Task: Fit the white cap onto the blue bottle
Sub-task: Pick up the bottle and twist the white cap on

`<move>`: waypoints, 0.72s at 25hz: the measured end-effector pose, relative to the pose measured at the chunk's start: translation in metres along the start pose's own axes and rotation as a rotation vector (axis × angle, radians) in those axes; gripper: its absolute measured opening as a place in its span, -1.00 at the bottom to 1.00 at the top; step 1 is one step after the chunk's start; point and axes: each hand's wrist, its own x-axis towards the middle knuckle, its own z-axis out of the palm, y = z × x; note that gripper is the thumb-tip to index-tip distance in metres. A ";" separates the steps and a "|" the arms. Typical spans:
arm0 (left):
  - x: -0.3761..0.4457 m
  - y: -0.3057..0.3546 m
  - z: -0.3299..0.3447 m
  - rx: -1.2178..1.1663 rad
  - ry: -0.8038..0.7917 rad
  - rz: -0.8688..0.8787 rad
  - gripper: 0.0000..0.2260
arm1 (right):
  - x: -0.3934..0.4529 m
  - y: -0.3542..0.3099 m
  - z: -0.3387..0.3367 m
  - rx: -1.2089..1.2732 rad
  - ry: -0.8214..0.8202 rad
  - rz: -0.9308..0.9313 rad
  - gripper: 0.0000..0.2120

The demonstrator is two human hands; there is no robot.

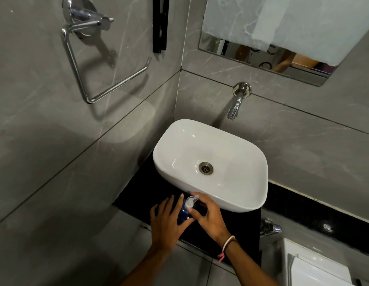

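Observation:
A blue bottle [183, 214] stands on the black counter [237, 230] just in front of the white basin [210, 162]. A white pump cap [190, 201] sits on its top. My left hand [168, 217] is on the bottle's left side, fingers spread, thumb under its front. My right hand [208, 215] is curled round the neck below the cap, covering the bottle's right side. Much of the bottle is hidden between the hands.
A wall tap [235, 104] juts out above the basin. A chrome towel ring [92, 65] hangs on the left wall. A second chrome tap [270, 227] and a white toilet cistern [315, 265] are at lower right. A mirror [268, 38] hangs above.

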 end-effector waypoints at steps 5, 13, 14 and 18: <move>-0.001 -0.005 0.003 0.011 0.009 0.070 -0.32 | 0.000 -0.002 0.004 0.034 0.087 0.047 -0.55; 0.003 -0.006 0.005 -0.081 0.052 0.137 -0.30 | 0.002 0.000 0.009 0.072 0.142 0.025 -0.61; 0.003 -0.006 0.005 -0.080 0.055 0.142 -0.29 | 0.002 0.001 0.009 0.057 0.104 0.012 -0.56; 0.005 -0.005 0.006 -0.065 0.047 0.140 -0.27 | 0.002 0.006 0.008 -0.011 0.030 -0.007 -0.61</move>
